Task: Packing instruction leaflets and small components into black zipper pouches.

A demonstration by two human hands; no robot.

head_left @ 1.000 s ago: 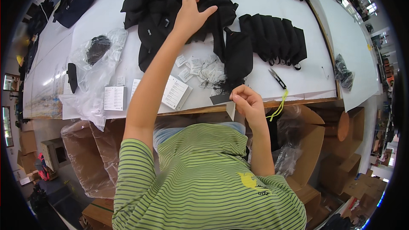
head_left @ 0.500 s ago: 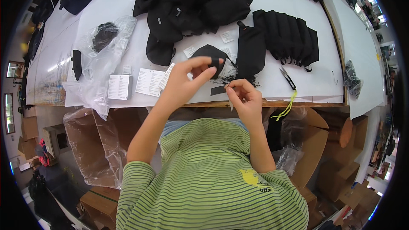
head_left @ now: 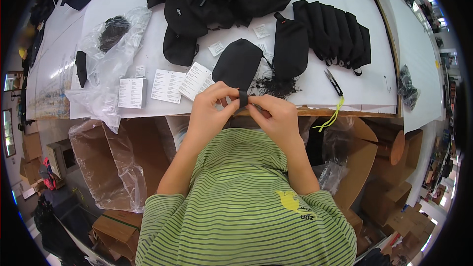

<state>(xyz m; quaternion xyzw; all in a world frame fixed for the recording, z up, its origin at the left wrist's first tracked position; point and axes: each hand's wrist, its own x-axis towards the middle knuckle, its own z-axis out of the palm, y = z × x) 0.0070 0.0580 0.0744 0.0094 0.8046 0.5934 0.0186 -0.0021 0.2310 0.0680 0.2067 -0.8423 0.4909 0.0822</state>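
Observation:
Both my hands meet at the table's front edge, over a small black fabric loop [head_left: 243,98]. My left hand [head_left: 211,107] pinches this loop between thumb and fingers. Close against its other side, my right hand [head_left: 277,117] has its fingertips pressed together; whatever is between them is too small to make out. Just beyond lies a flat black fabric pouch [head_left: 238,63] with a rounded far end; I cannot tell if the loop is joined to it. Beside it are a tangle of thin black cords [head_left: 277,86] and another black pouch [head_left: 290,47].
Thread snips [head_left: 334,83] with a yellow cord lie to the right, below a row of black pouches [head_left: 332,32]. Printed white cards [head_left: 132,93] and a clear plastic bag [head_left: 111,64] are at left. Black pouches are heaped [head_left: 212,5] at the back. Cardboard boxes [head_left: 362,167] stand below.
My hands have come together at the loop; the left moved down, the right slightly left. The pouch beyond them now lies flatter and more fully in view.

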